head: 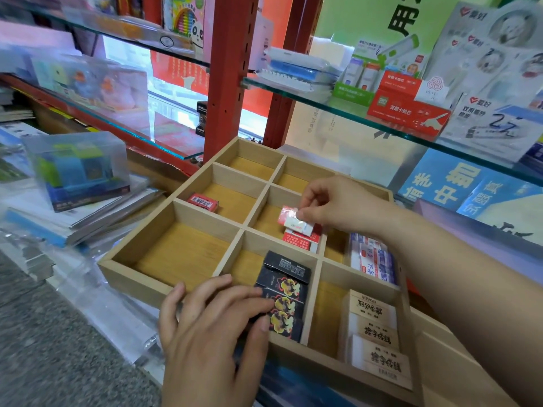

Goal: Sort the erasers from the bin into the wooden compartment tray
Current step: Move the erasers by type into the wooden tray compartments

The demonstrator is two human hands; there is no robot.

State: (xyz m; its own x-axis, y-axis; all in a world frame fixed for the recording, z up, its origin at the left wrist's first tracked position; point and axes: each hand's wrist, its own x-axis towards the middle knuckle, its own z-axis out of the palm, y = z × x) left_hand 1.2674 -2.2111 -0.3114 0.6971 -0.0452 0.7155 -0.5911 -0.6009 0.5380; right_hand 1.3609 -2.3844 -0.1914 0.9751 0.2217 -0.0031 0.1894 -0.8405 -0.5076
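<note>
Over the wooden tray (129,277), right fingers (312,195) pinch a red-and-white eraser (289,219); left fingers (235,295) rest loosely on black erasers (289,289).

Left: clear plastic box (78,168) w/ blue-green gadget inside, atop stack of booklets (97,210). Btm left: grey speckled floor (44,333). Center: red shelf post (232,69), glass shelves either side. On right glass shelf (293,94): pile of blue-white packs (296,69), green box (351,94), red box (408,113) w/ white print beside it. Under that shelf: blue card (449,183) w/ white characters. Top shelf: blurred panda pack (188,22).
</note>
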